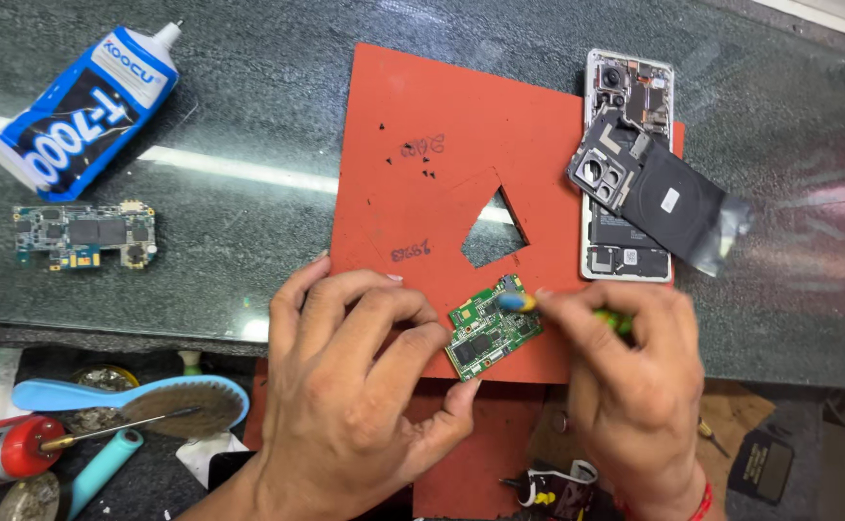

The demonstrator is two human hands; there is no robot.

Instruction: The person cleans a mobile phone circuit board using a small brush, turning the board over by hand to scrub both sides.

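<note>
- 2 bare hands are seen at the near edge of a red mat (413,106), which lies on a dark glass table (249,96).
- A small green circuit board (493,328) is pinched at its left edge by the fingers of the left hand (345,386), closed on it, over the mat's near edge.
- A thin tool with a blue and yellow tip (517,302) is gripped in the closed right hand (635,376); its tip is pressed against the board's far right corner.
- An opened phone (628,164) is laid on the mat's far right side, with a black cover part (664,198) resting across it.
- At the far left, a blue and white glue tube (89,106) is seen, with a 2nd circuit board (84,234) just near of it.
- A blue brush (133,400) and a red canister (2,453) are placed at the near left, below the table edge.
</note>
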